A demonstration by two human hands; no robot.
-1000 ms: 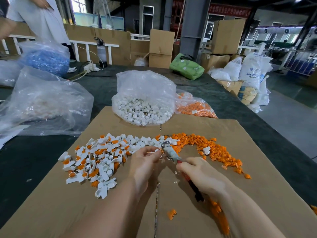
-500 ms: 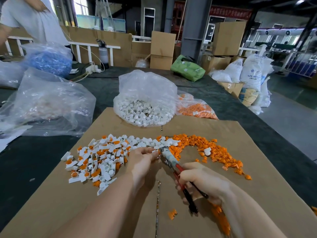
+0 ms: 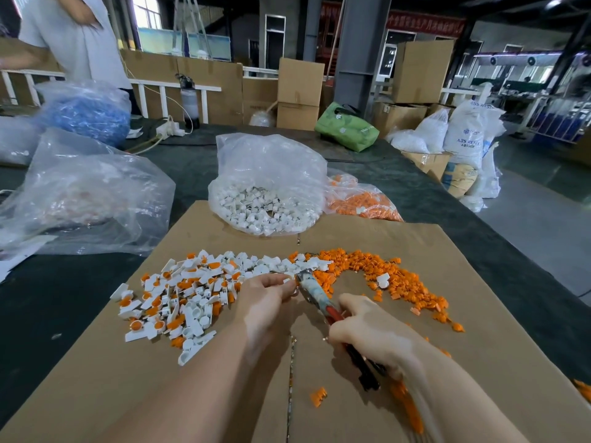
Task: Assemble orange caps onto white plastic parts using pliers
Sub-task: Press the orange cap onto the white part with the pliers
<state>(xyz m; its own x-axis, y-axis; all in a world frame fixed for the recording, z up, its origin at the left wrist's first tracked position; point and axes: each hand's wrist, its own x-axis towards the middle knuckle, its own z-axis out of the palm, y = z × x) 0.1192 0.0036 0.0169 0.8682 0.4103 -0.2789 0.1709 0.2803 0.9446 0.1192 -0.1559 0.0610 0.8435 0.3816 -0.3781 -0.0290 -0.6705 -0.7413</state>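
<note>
On the cardboard sheet (image 3: 479, 362), my right hand (image 3: 367, 330) grips the red and black handles of the pliers (image 3: 315, 294), whose worn jaws point up and left. My left hand (image 3: 267, 292) pinches a small white plastic part (image 3: 287, 279) right at the jaws. To the left lies a pile of white parts with orange caps fitted (image 3: 179, 298). Loose orange caps (image 3: 383, 276) spread in an arc to the right. One stray orange cap (image 3: 319, 396) lies near my right wrist.
A clear bag of white parts (image 3: 265, 193) stands at the cardboard's far edge, with a bag of orange caps (image 3: 364, 206) beside it. A large clear bag (image 3: 80, 193) and a bag of blue pieces (image 3: 86, 113) lie left. A person (image 3: 73, 39) stands far left.
My right hand has squeezed the pliers handles together from their spread position half a second ago. The jaws stay against the part in my left fingers. Both hands stay about where they were.
</note>
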